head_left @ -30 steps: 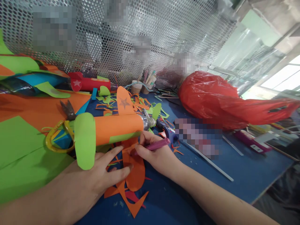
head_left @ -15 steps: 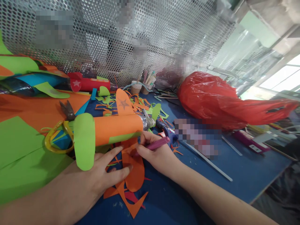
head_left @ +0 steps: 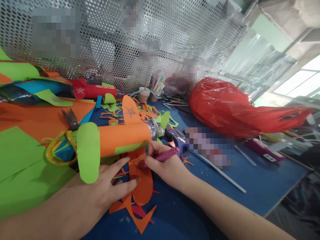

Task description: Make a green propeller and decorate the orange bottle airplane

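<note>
A toy plane lies on the table, its bottle body (head_left: 122, 136) wrapped in orange paper. One orange wing (head_left: 130, 111) stands up at the far side with a dark star drawn on it; the near orange wing (head_left: 143, 186) lies toward me. A green paper tail piece (head_left: 88, 153) is at its left end. My left hand (head_left: 105, 186) has thumb and index finger stretched apart, the thumb resting on the near wing and the index beside the body. My right hand (head_left: 162, 163) grips a purple marker (head_left: 168, 154), its tip hidden behind my fingers at that wing.
Yellow-handled scissors (head_left: 61, 148) lie at left on green paper (head_left: 22, 186). Orange and green scraps surround the plane. Cups of pens (head_left: 157, 91) stand against the perforated metal panel (head_left: 105, 50). A red plastic bag (head_left: 220, 103), a white strip (head_left: 220, 175) and a purple box (head_left: 265, 150) are at right.
The view has shifted slightly. Both hands keep nearly the same place on the plane, with the marker still in my right hand.
</note>
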A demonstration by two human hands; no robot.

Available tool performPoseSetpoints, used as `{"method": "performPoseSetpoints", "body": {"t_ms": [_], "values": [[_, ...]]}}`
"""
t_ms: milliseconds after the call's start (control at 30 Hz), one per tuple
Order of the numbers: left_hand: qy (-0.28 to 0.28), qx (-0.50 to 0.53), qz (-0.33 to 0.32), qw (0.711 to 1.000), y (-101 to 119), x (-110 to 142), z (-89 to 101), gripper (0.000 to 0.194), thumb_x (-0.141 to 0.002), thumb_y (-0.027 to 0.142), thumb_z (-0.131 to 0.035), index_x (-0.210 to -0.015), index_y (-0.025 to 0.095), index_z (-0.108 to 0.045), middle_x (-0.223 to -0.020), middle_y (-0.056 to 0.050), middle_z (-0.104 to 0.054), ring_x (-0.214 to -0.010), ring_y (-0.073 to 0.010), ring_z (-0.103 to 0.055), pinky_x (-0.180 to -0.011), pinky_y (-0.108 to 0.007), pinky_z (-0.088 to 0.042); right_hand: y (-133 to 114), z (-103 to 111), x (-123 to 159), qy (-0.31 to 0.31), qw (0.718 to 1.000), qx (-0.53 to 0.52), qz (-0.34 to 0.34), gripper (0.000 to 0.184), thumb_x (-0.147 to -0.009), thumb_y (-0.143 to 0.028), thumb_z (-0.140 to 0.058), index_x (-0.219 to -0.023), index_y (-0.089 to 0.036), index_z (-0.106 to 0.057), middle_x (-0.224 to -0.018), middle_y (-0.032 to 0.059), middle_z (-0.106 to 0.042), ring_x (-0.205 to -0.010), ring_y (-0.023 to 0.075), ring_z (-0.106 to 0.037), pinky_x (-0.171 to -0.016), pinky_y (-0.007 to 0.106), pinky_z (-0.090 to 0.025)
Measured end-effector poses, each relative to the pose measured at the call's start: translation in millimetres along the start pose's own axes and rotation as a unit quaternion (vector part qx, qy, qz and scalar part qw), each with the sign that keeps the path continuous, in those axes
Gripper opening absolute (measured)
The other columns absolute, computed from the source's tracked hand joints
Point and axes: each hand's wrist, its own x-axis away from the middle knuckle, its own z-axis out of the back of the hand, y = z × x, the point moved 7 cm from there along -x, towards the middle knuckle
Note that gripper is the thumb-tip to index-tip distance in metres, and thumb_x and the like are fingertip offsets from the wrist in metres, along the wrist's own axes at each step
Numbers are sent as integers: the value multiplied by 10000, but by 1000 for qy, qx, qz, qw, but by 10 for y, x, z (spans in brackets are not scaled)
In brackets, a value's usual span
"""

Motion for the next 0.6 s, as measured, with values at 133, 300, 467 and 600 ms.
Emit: {"method": "performPoseSetpoints", "body": {"t_ms": [133, 300, 467, 600], "values": [[14, -32, 15, 999, -29, -37, -92, 512, -872, 184, -505, -1336, 400, -522, -1358, -40, -578, -882, -214, -680, -826, -357, -532, 6, -8, 3, -5, 1000, -3, -4, 203, -723, -172, -528, -627, -215, -353, -593, -63, -412, -573, 98, -467, -538, 217, -366], [-3, -15, 38, 999, -37, -6, -66, 501, -888, 155, -460, -1321, 390, -546, -1313, -47, -609, -925, -228, -682, -809, -346, -542, 1, 0, 2, -1, 1000, 6, 4, 192, -726, -172, -509, -624, -216, -353, -592, -63, -398, -572, 101, -459, -534, 224, -349], [-52, -53, -37, 997, 59, 35, 75, 648, -751, 19, -449, -1256, 399, -594, -1432, -95, -493, -1034, -287, -654, -806, -397, -540, -7, 2, -3, -1, 1000, 14, 8, 183, -721, -157, -509, -623, -212, -366, -589, -67, -390, -556, 90, -428, -524, 220, -331], [-50, -63, -45, 996, 68, -20, 160, 650, -753, 20, -424, -1262, 392, -588, -1408, -117, -517, -969, -264, -684, -759, -364, -556, -27, 24, 0, 15, 1000, -9, 3, 170, -734, -173, -503, -625, -210, -378, -598, -59, -432, -564, 94, -458, -528, 224, -343]]}}
